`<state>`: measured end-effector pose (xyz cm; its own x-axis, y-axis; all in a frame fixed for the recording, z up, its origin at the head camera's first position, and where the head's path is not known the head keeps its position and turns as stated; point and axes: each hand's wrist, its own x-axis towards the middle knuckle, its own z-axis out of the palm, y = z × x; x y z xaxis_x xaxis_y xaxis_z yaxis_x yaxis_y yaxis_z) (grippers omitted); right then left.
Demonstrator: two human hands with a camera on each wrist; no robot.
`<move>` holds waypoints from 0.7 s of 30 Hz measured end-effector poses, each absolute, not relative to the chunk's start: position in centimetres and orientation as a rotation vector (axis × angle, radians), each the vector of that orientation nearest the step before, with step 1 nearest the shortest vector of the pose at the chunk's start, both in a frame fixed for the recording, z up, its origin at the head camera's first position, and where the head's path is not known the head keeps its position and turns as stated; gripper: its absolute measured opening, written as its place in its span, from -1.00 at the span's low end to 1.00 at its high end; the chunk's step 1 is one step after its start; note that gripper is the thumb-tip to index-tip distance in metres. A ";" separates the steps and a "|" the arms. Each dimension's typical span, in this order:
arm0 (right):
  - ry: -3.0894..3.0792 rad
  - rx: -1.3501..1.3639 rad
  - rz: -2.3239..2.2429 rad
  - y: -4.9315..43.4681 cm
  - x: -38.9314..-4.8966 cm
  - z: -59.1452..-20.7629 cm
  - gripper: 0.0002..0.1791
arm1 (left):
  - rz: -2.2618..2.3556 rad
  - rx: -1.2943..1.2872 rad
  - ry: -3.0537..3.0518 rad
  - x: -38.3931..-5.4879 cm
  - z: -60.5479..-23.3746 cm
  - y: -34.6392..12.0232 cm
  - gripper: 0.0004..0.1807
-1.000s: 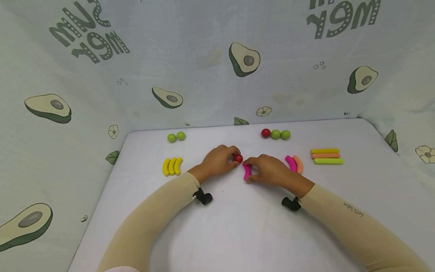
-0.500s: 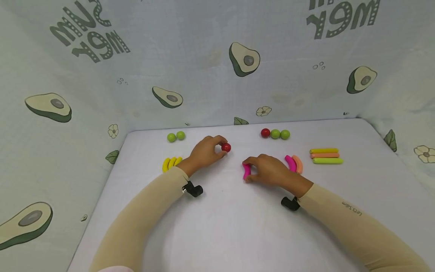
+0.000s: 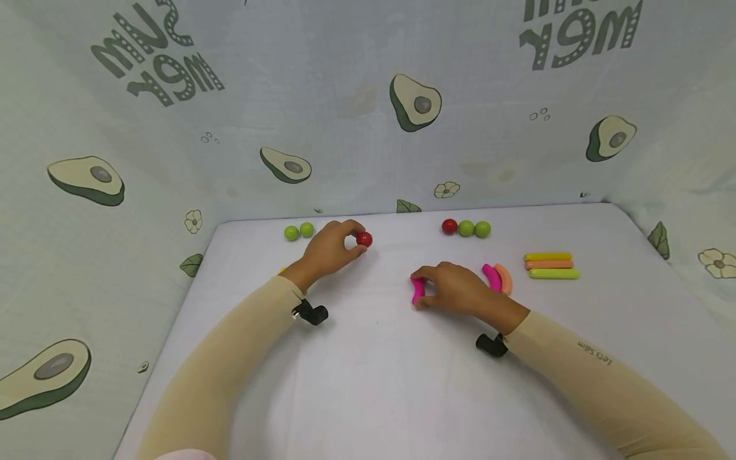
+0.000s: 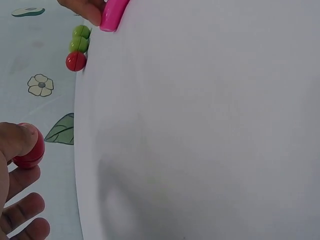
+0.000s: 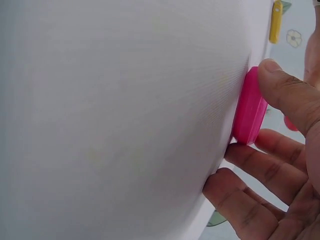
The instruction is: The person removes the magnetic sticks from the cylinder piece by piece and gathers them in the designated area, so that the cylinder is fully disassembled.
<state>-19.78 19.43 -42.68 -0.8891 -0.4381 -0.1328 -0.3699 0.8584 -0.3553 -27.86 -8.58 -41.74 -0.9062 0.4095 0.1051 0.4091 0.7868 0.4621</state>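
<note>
My left hand (image 3: 329,248) pinches a small red ball (image 3: 365,239) between thumb and fingers; the left wrist view shows the red ball (image 4: 30,150) under the thumb, with a seam round it. To the left of it lie two green balls (image 3: 299,230). My right hand (image 3: 457,289) pinches a curved bright pink piece (image 3: 418,291) at its two ends, near the table's middle. In the right wrist view the thumb is on one end of the pink piece (image 5: 248,107), fingers at the other. Behind my left wrist a yellow banana-shaped piece (image 3: 282,270) is mostly hidden.
At the back right stand another red ball (image 3: 450,226) and two green balls (image 3: 474,229) in a row. Right of my right hand lie a pink curved piece (image 3: 491,276) and a peach one (image 3: 504,279). Further right are three straight sticks (image 3: 552,265) on the white table (image 3: 391,390).
My left hand has carried the red ball leftward and back, away from the pink piece, and its forearm now covers most of the yellow bananas. The right hand stays in place.
</note>
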 end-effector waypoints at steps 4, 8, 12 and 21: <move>2.830 -0.637 -0.487 19.5 -19.8 -42.8 -0.35 | 0.763 0.647 2.995 -28.1 -41.4 -9.6 -0.56; 2.835 -0.643 -0.494 19.5 -19.8 -42.8 -0.35 | 0.795 0.601 3.014 -28.2 -41.1 -10.8 -0.54; 2.834 -0.637 -0.501 19.5 -19.7 -42.9 -0.36 | 0.827 0.534 3.018 -28.4 -40.9 -11.9 -0.53; 2.833 -0.627 -0.497 19.5 -19.7 -42.8 -0.35 | 0.861 0.404 3.037 -29.0 -40.9 -14.0 -0.50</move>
<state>-19.73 19.54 -42.79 -0.8908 -0.4389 -0.1175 -0.3727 0.8538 -0.3636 -29.02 -14.00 -40.86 -0.9670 0.2310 0.1077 0.2532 0.8217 0.5107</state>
